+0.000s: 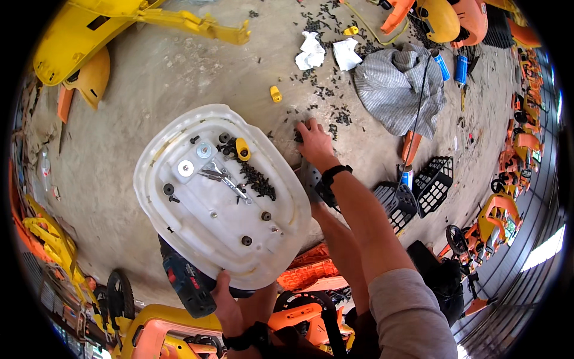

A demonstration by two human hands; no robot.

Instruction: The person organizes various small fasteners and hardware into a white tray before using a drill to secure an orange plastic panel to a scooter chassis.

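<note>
1. White plastic tray [194,233] seen at centre, in front of the body; its near rim met by the thumb of the left hand [225,302]. Fingers of that hand largely hidden; whether the rim is gripped cannot be told.
2. Dark cordless drill [186,286] noted just beside the left hand, partly covered by the tray.
3. Right hand [317,143] lowered to the concrete floor [119,155] beyond the tray's right side, fingers half curled and slightly spread, beside loose dark screws [342,115]. Anything pinched under the fingertips cannot be made out.
4. Inside the tray: a heap of black screws [258,182], metal wrenches [226,181], a yellow cap [242,149] and two round washers [204,150].
5. Farther off, crumpled white paper [311,51] and a grey cloth [394,87] recorded; black baskets [435,186] at right.
</note>
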